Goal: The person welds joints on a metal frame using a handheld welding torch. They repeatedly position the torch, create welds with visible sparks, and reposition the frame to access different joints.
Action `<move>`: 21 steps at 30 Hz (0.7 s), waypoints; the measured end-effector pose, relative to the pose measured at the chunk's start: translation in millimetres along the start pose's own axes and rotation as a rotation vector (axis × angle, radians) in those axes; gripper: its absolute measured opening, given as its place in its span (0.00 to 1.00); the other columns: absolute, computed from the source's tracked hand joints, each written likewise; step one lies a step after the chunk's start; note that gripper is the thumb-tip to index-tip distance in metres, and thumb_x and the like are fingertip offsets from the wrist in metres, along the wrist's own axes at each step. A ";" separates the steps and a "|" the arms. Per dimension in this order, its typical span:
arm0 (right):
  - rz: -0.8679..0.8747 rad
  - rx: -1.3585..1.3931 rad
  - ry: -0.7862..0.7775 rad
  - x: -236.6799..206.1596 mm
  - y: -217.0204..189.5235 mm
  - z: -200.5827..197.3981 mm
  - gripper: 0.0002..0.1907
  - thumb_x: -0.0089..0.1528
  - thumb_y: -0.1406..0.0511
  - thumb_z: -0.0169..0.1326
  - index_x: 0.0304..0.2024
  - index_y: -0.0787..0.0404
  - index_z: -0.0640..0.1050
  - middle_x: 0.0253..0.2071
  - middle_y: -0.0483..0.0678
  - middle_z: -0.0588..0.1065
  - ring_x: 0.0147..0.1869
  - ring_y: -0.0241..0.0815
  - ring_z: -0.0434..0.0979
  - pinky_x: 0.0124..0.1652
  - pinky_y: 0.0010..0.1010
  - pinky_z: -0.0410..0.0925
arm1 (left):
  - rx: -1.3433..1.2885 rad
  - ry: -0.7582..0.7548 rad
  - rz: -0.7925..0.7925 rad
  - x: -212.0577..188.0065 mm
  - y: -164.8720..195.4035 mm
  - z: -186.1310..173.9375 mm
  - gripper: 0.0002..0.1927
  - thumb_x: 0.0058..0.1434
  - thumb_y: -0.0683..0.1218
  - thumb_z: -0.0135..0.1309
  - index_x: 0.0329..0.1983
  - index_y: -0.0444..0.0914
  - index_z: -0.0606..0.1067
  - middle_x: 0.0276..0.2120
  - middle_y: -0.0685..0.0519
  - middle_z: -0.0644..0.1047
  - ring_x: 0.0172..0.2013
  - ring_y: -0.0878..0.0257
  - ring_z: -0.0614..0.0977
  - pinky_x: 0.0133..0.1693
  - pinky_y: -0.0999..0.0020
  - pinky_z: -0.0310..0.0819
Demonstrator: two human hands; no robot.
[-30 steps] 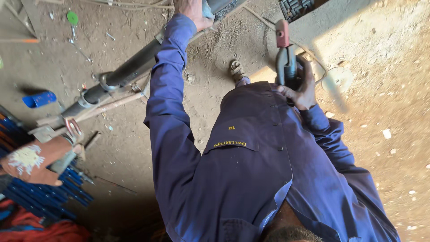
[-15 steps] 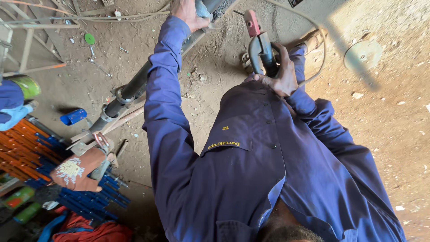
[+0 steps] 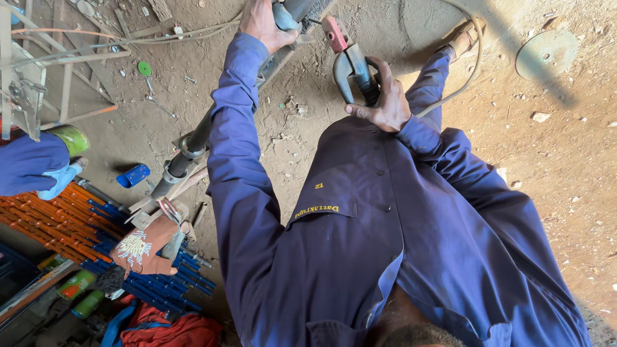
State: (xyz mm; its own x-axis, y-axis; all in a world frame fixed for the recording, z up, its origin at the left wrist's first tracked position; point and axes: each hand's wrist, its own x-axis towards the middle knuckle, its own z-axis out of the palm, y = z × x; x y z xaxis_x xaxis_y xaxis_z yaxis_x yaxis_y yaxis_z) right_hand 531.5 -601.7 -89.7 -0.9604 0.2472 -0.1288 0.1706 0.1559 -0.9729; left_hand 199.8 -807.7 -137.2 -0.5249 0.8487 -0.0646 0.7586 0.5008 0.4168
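Observation:
I look down my own body in a dark blue work shirt. My left hand [image 3: 262,24] is stretched forward and closed around the upper end of a long grey metal pipe [image 3: 199,132] that runs down to the left over the dirt floor. My right hand [image 3: 384,103] grips the handle of a grey clamp-like power tool [image 3: 352,69] with a red end, held just in front of my chest. A cable [image 3: 466,71] loops from the tool across the ground. The tool's red tip sits close to the pipe near my left hand.
Orange and blue rods [image 3: 83,225] lie stacked at lower left beside a brown work glove [image 3: 144,247]. Another person's blue sleeve [image 3: 29,164] shows at the left edge. A metal frame [image 3: 45,71], a blue cap [image 3: 134,175], a round disc [image 3: 546,54] and scattered scraps lie on the dirt.
The view has shifted so both hands sit lower and more to the right in the frame. The tool in my right hand has come closer to the pipe end. My left hand keeps its grip.

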 end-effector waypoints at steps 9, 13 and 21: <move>-0.064 0.057 -0.010 2.0 4.8 6.5 0.51 0.58 0.52 0.73 0.72 0.64 0.59 0.55 0.59 0.80 0.60 0.59 0.81 0.60 0.45 0.71 | -0.001 -0.007 0.005 -2.6 1.4 0.6 0.37 0.52 0.54 0.75 0.56 0.36 0.68 0.49 0.39 0.75 0.51 0.40 0.77 0.55 0.50 0.70; -0.054 0.017 -0.001 2.6 4.6 8.0 0.51 0.57 0.53 0.74 0.71 0.64 0.59 0.55 0.61 0.79 0.60 0.60 0.80 0.59 0.45 0.71 | 0.027 -0.020 -0.017 -1.7 -1.6 5.4 0.40 0.50 0.56 0.75 0.58 0.34 0.68 0.50 0.37 0.75 0.51 0.39 0.76 0.55 0.50 0.70; -0.042 0.090 -0.025 5.7 -3.2 5.9 0.51 0.57 0.55 0.74 0.72 0.64 0.59 0.55 0.59 0.80 0.59 0.56 0.82 0.59 0.42 0.72 | 0.050 -0.048 -0.061 -0.8 -0.3 6.4 0.39 0.51 0.57 0.75 0.58 0.34 0.68 0.49 0.37 0.76 0.50 0.39 0.77 0.54 0.50 0.71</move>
State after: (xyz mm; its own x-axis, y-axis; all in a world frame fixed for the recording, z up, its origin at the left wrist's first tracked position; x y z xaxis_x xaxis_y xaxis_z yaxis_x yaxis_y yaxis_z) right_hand 524.2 -606.5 -88.4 -0.9717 0.2177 -0.0914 0.1107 0.0783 -0.9908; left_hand 202.4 -807.4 -143.0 -0.5527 0.8228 -0.1324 0.7445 0.5588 0.3652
